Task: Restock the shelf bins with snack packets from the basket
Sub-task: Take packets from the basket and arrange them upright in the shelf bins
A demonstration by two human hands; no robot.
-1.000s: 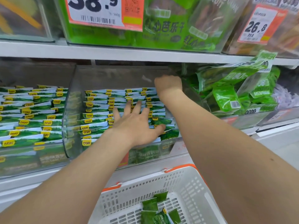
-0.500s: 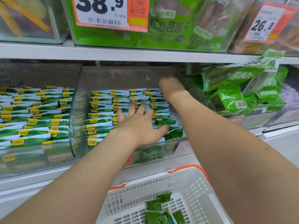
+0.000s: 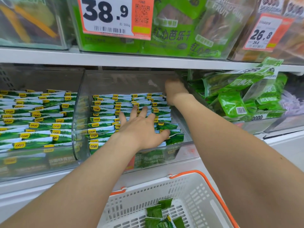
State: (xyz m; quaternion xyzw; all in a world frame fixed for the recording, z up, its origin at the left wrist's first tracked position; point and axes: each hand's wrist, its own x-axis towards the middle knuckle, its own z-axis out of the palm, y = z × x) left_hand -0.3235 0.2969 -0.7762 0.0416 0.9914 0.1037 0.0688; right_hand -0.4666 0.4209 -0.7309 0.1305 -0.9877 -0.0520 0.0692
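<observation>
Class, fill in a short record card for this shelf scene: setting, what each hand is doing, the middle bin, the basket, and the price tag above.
Setting: shop shelf with clear bins
Left hand: open, flat on the packet rows
Right hand: at back right corner of middle bin; grip cannot be told
Middle bin: rows of green and white packets
Basket: white, orange rim, a few green packets left
Price tag: 38.9

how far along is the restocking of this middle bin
Mostly done: the clear middle bin is packed with rows of green packets, like the bin beside it. In hand: the left hand lies flat on the rows, while the right hand reaches to the back right corner; its grip is hidden. Left: a few packets remain in the basket.
</observation>
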